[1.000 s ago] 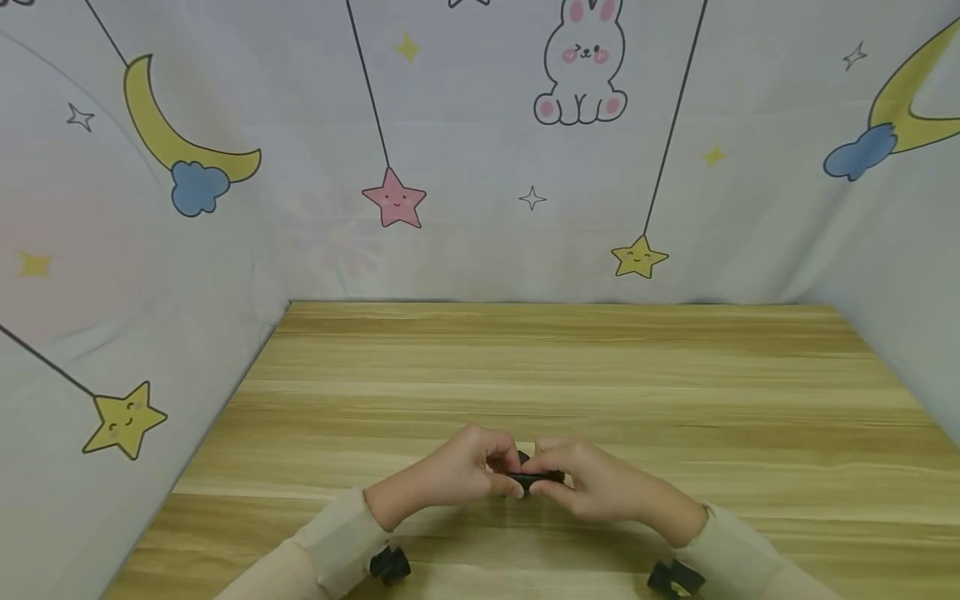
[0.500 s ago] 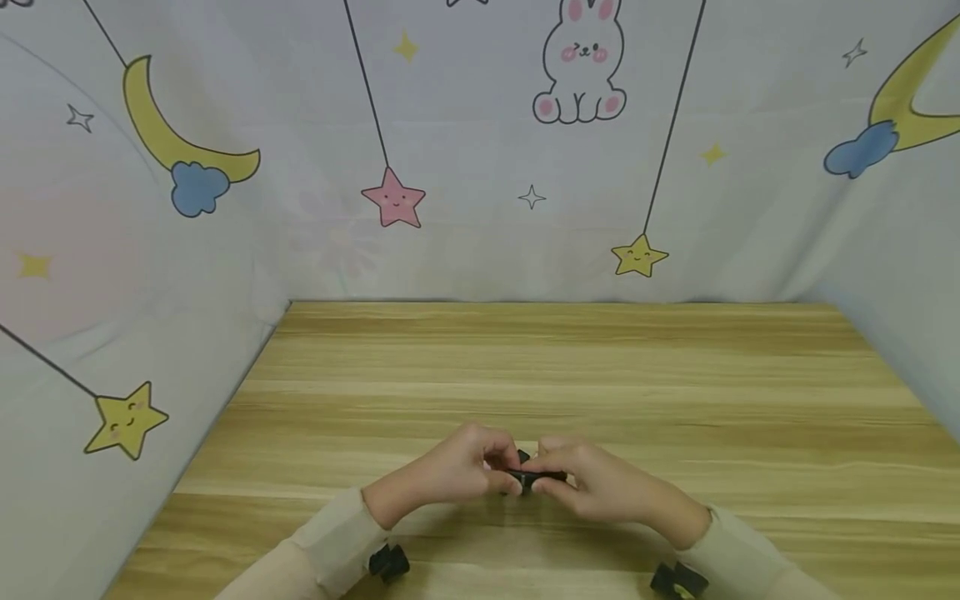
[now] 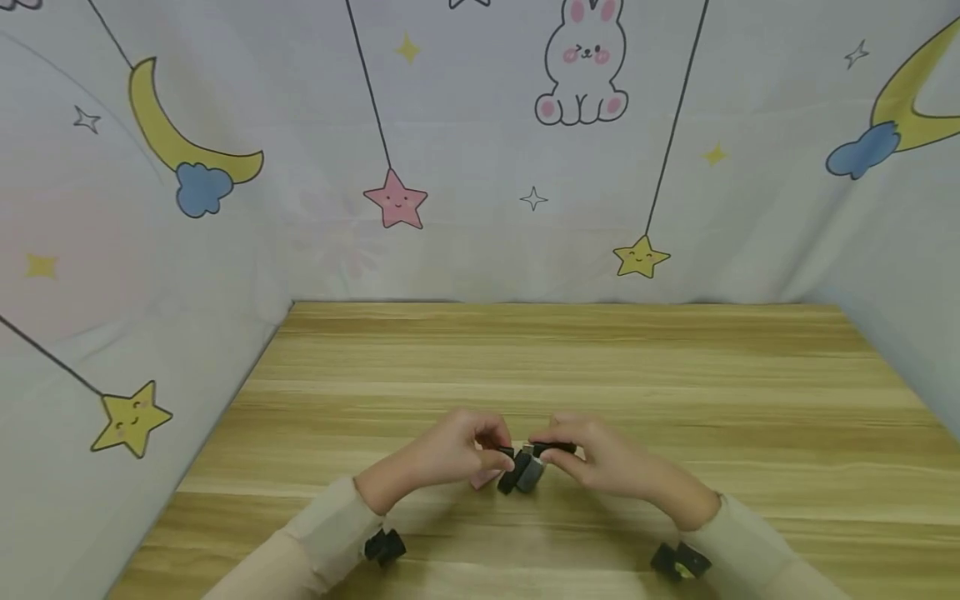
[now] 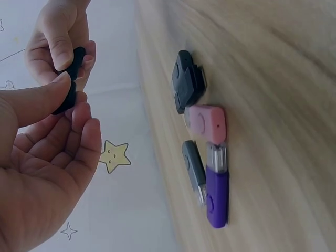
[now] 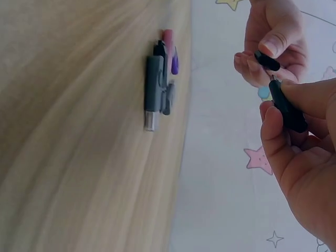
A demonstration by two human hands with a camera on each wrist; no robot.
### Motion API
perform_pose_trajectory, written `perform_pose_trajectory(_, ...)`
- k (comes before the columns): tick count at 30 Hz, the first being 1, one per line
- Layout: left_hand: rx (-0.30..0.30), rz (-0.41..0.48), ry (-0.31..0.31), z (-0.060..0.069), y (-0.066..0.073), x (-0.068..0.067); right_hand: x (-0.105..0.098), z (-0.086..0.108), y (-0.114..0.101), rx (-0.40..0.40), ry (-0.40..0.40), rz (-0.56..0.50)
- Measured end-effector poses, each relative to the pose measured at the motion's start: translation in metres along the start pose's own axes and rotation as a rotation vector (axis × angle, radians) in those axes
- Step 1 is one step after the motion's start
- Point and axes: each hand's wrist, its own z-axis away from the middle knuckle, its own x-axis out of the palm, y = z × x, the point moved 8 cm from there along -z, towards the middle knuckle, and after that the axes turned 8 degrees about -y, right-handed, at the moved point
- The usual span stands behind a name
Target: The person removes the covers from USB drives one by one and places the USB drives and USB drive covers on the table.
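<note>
Above the table, my left hand [image 3: 457, 450] pinches a small black cap [image 5: 266, 60] between thumb and fingers. Just across from it, my right hand [image 3: 600, 450] grips a black USB flash drive [image 5: 287, 111] by its body, its metal plug pointing at the cap. Cap and drive are slightly apart in the right wrist view. Below the hands lie more USB flash drives: a pink one [image 4: 209, 123], a purple one [image 4: 216, 197] with a clear cap, a slim grey one [image 4: 193, 164], and a dark pair [image 4: 188, 86] lying together.
A wood-grain table [image 3: 525, 358] stretches out behind the hands. White fabric [image 3: 480, 208] printed with stars, moons and a rabbit hangs along its back and sides. Black devices [image 3: 385, 547] are strapped at both wrists.
Both hands have risen and moved apart a little. The black cap has come away from the flash drive, baring its metal plug. Flash drives on the table now show between the hands.
</note>
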Motion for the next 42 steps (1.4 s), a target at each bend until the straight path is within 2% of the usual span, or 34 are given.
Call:
perform_pose_trajectory(4,0.032,-0.069,0.055,0.0,0.003,-0.011,-0.01,-0.006,0.003,-0.01,0.047,0.007)
perform_pose_trajectory(8,0.036,-0.101,0.104,0.001,0.004,-0.024,-0.019,-0.014,0.012,0.063,0.054,-0.023)
perform_pose_trajectory(11,0.011,-0.107,0.15,0.002,0.004,-0.037,-0.025,-0.019,0.021,0.147,0.055,-0.048)
perform_pose_trajectory(14,-0.031,-0.101,0.189,0.004,0.001,-0.049,-0.033,-0.025,0.027,0.198,0.063,-0.047)
perform_pose_trajectory(21,-0.087,-0.1,0.254,0.006,-0.001,-0.071,-0.049,-0.042,0.035,0.235,0.11,-0.01)
perform_pose_trajectory(25,-0.108,-0.09,0.278,0.003,-0.001,-0.08,-0.055,-0.053,0.039,0.257,0.126,-0.014)
perform_pose_trajectory(29,-0.138,-0.081,0.293,0.0,-0.003,-0.086,-0.058,-0.062,0.047,0.312,0.119,-0.031)
perform_pose_trajectory(36,-0.183,-0.069,0.317,-0.005,-0.014,-0.101,-0.062,-0.077,0.061,0.378,0.12,-0.094)
perform_pose_trajectory(42,-0.214,-0.047,0.364,-0.011,-0.023,-0.114,-0.066,-0.087,0.074,0.42,0.144,-0.143)
